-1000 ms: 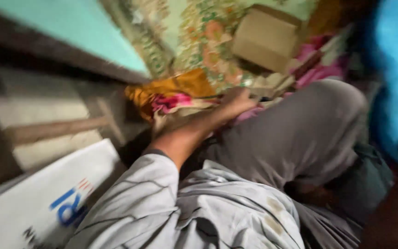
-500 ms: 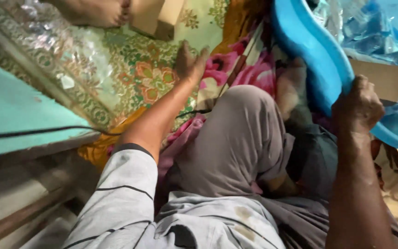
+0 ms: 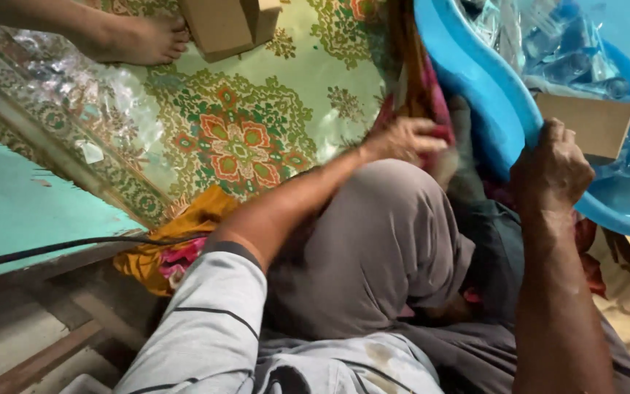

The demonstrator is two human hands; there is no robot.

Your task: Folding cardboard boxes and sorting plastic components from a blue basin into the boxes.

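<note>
Left hand (image 3: 402, 138) shifted to cloth (image 3: 424, 102) (floral mat (image 3: 257, 117))

A single head-worn camera is looking steeply down, close over the wearer's bent knee (image 3: 388, 233). The view is sitting tilted. Beyond the knee it is facing a floral mat (image 3: 242, 124); right of the knee, a blue tub (image 3: 475, 80) is running off the frame's edge. No second view is sharing the scene.

Home floor, patterned mat (image 3: 242, 138) (floral) — bare foot (image 3: 129, 40)
</note>
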